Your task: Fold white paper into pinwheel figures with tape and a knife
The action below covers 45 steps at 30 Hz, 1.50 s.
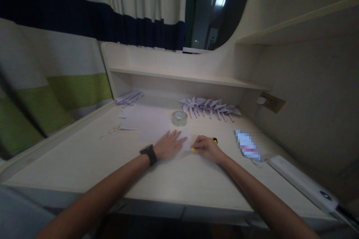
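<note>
My left hand (169,145), with a black watch on its wrist, lies flat with fingers spread on a white paper sheet (185,134). At the sheet's right edge, my right hand (206,148) is closed around a slim yellow-and-black tool (214,140) that looks like a utility knife. Its yellow end (193,149) shows by my fingertips, and its middle is hidden in the hand. Whether a blade is out I cannot tell. A roll of clear tape (179,118) lies just beyond my left hand, and more white paper (147,115) spreads behind it.
Several paper pinwheels (209,105) lie in a row at the back right. Rolled paper sticks (129,98) are at the back left, near a small tangle of pale string-like pieces (113,130). A phone (248,145) and a white power strip (303,183) lie on the right.
</note>
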### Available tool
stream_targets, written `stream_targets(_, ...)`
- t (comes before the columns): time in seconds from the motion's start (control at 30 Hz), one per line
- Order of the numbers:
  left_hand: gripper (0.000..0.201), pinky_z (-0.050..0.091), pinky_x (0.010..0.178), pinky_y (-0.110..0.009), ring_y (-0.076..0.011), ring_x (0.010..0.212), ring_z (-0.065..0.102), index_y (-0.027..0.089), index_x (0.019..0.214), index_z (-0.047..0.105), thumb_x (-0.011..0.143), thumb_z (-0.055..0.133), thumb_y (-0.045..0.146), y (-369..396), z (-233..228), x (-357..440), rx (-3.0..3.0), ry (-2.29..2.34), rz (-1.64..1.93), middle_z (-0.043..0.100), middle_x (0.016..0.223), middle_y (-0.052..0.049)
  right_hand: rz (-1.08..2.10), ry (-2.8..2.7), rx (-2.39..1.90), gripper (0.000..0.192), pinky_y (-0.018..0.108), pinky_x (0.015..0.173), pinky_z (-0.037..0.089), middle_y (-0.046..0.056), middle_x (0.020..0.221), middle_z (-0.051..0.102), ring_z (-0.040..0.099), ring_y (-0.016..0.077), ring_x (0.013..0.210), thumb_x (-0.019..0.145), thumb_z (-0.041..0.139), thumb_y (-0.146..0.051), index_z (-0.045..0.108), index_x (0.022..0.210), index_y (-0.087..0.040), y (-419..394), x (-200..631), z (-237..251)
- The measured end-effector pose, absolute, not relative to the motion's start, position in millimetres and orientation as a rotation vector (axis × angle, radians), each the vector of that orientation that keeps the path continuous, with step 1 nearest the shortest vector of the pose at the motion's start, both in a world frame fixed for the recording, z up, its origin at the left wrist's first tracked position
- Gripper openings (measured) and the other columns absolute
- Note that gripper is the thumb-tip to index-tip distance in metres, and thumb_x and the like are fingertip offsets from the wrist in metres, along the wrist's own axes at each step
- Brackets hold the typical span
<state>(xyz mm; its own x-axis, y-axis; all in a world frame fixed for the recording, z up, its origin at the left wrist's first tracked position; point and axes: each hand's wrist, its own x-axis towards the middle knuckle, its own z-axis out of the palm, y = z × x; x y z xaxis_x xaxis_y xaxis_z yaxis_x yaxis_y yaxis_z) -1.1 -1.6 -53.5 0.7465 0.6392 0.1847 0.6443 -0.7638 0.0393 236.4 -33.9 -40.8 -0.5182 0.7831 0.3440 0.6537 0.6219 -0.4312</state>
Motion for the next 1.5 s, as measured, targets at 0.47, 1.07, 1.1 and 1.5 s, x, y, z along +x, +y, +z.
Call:
stream_targets(0.47, 0.081, 0.016, 0.108, -0.049, -0.034, 0.132, 0.032, 0.016, 0.136, 0.043, 0.078, 0.039, 0.073, -5.4, -36.9, -1.7, -2.978, -1.135, -0.362, 0.037, 0.142, -0.021, 0.685, -2.404, -1.22, 0.019, 0.025, 0.073, 0.044, 0.005, 0.086, 0.067, 0.061, 0.0181, 0.081, 0.069, 0.073, -0.033, 0.076, 0.082, -0.02, -34.6, 263.1, -14.8)
stream_targets(1.07, 0.07, 0.038, 0.1, -0.042, -0.0291, 0.117, 0.048, 0.02, 0.123, 0.055, 0.06, 0.078, 0.042, 1.1, -44.9, 4.7, -3.062, -1.18, -1.075, 0.041, 0.136, -0.012, -0.115, -2.024, -1.986, 0.034, 0.026, 0.065, 0.04, 0.013, 0.084, 0.068, 0.061, 0.0203, 0.075, 0.082, 0.055, -0.043, 0.074, 0.081, -0.015, -16.7, 285.3, -21.6)
stream_targets(1.1, 0.066, 0.038, 0.099, -0.043, -0.0289, 0.116, 0.048, 0.022, 0.121, 0.057, 0.061, 0.078, 0.038, 1.6, -45.0, 5.3, -3.059, -1.194, -1.132, 0.041, 0.137, -0.011, -0.155, -1.996, -2.022, 0.036, 0.026, 0.066, 0.04, 0.014, 0.085, 0.067, 0.061, 0.0203, 0.076, 0.083, 0.054, -0.044, 0.073, 0.081, -0.014, -12.6, 281.1, -23.9)
stream_targets(1.5, 0.046, 0.047, 0.068, -0.031, -0.0204, 0.074, 0.064, 0.01, 0.104, 0.066, 0.066, 0.074, 0.034, 7.3, -19.1, -2.5, -2.895, -1.781, -2.51, 0.07, 0.086, -0.01, -0.225, -1.797, -2.18, 0.039, 0.032, 0.073, 0.042, 0.023, 0.094, 0.064, 0.062, 0.027, 0.086, 0.085, 0.053, -0.042, 0.07, 0.09, -0.008, 21.5, 258.9, -30.0)
